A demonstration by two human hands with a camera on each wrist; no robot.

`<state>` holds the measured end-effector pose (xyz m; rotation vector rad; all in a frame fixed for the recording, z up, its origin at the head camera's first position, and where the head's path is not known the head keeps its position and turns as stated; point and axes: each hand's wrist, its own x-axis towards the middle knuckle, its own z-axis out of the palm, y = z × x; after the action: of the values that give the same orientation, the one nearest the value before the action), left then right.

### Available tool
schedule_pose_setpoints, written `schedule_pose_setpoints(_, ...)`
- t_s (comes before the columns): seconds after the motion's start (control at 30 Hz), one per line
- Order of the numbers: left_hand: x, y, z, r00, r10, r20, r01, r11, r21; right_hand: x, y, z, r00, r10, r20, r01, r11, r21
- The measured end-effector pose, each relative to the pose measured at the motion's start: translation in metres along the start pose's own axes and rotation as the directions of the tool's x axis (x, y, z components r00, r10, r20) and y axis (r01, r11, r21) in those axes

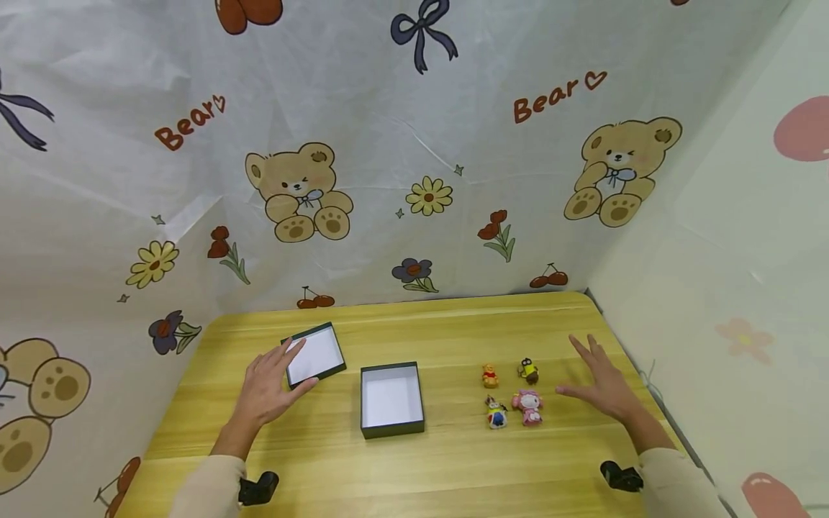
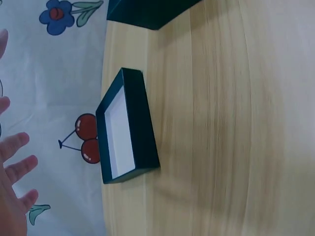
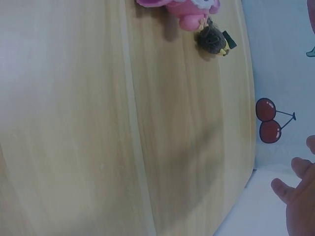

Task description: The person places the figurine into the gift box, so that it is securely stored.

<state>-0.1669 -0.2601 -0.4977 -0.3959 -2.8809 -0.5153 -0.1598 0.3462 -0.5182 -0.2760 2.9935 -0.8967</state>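
While the left hand (image 1: 268, 392) was held flat with fingers spread, grasping nothing, its fingertips were seen at the edge of the box lid (image 1: 315, 354), which lay white side up on the wooden table (image 1: 453, 467). Just beside the lid stood the open box (image 1: 391, 399). Near four small figurines (image 1: 512, 394), the right hand (image 1: 605, 388) was held open, fingers splayed, empty.

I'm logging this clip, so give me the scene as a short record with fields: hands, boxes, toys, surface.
left hand: left hand open, fingers at the box lid
right hand: right hand open, fingers spread, holds nothing
box: open box, white inside, apart from lid
toys: four small figures right of box
surface: wooden table
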Motion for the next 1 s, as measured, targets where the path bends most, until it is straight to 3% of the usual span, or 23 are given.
schedule_pose_setpoints(0.33, 0.004, 0.018, 0.012, 1.0, -0.017, 0.01, 0.019, 0.99, -0.137, 0.001, -0.005, 0.012, 0.999, -0.046, -0.007, 0.047, 0.995, 0.092)
schedule_pose_setpoints(0.53, 0.005, 0.023, 0.02, 0.994, -0.081, 0.072, 0.095, 0.969, -0.227, -0.002, -0.006, 0.017, 0.997, -0.076, -0.01, 0.076, 0.992, 0.099)
schedule_pose_setpoints(0.7, 0.006, 0.027, 0.023, 0.987, -0.137, 0.084, 0.154, 0.955, -0.254, -0.001, -0.007, 0.02, 0.995, -0.099, -0.013, 0.1, 0.99, 0.096)
schedule_pose_setpoints(0.83, 0.008, 0.031, 0.026, 0.98, -0.171, 0.102, 0.194, 0.932, -0.307, -0.001, -0.009, 0.02, 0.994, -0.111, -0.013, 0.112, 0.988, 0.102)
schedule_pose_setpoints(1.0, 0.007, 0.034, 0.032, 0.965, -0.224, 0.136, 0.26, 0.881, -0.395, -0.001, -0.012, 0.024, 0.991, -0.135, -0.005, 0.135, 0.984, 0.118)
